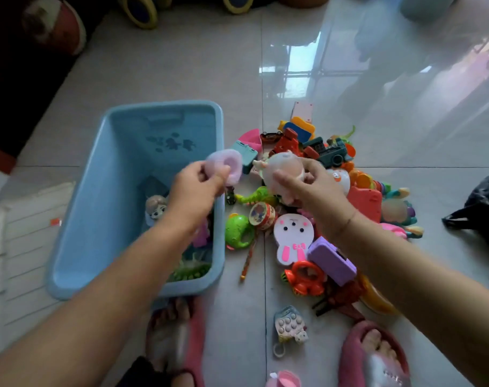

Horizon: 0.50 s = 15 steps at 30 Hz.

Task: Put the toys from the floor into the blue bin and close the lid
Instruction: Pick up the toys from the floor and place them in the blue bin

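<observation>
A soft lilac toy is pinched by the left hand over the blue bin, at its 3 o'clock rim. A pale round toy, judged light and smooth, is gripped by the right hand above the floor pile, best held round its body.

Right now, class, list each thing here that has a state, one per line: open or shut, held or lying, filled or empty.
Blue bin: open, no lid on it, partly filled with a few toys.
White lid: lying flat on the floor beside the bin.
Left hand: grip shut on the lilac toy.
Right hand: grip shut on the pale pink toy.
Toy pile: lying on the floor.
</observation>
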Available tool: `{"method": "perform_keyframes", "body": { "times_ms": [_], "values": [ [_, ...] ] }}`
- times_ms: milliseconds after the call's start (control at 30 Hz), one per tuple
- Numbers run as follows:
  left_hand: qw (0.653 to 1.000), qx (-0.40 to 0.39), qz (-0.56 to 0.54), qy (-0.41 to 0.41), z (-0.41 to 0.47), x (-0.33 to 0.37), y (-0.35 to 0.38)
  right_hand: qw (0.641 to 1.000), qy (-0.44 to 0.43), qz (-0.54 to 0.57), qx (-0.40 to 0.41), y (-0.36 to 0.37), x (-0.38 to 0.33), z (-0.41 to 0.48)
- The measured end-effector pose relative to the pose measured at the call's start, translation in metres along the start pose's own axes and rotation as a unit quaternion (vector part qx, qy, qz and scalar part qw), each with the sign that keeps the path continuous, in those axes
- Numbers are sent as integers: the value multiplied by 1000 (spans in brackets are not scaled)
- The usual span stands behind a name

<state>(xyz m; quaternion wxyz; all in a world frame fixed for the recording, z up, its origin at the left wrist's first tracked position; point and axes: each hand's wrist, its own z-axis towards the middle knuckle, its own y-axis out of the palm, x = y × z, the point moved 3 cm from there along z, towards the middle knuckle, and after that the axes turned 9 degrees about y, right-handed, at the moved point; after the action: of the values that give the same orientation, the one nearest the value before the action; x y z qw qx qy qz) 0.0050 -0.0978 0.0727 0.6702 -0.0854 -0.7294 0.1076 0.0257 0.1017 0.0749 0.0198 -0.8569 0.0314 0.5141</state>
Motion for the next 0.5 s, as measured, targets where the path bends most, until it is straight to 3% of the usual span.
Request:
{"method": "perform_keyframes", "body": {
  "times_ms": [133, 233, 367, 500],
  "values": [
    [986, 146, -47, -65, 38, -10, -91, 988, 67, 75, -120, 90, -42, 14],
    [989, 123, -20, -83, 58, -16, -115, 982, 101, 91, -133, 117, -64, 27],
    [992, 84, 81, -45, 43, 0, -86, 997, 55, -46, -38, 79, -48, 44],
    [992, -20, 114, 56, -3, 10, -13, 984, 44, -153, 83, -7, 13, 40]
  ]
}}
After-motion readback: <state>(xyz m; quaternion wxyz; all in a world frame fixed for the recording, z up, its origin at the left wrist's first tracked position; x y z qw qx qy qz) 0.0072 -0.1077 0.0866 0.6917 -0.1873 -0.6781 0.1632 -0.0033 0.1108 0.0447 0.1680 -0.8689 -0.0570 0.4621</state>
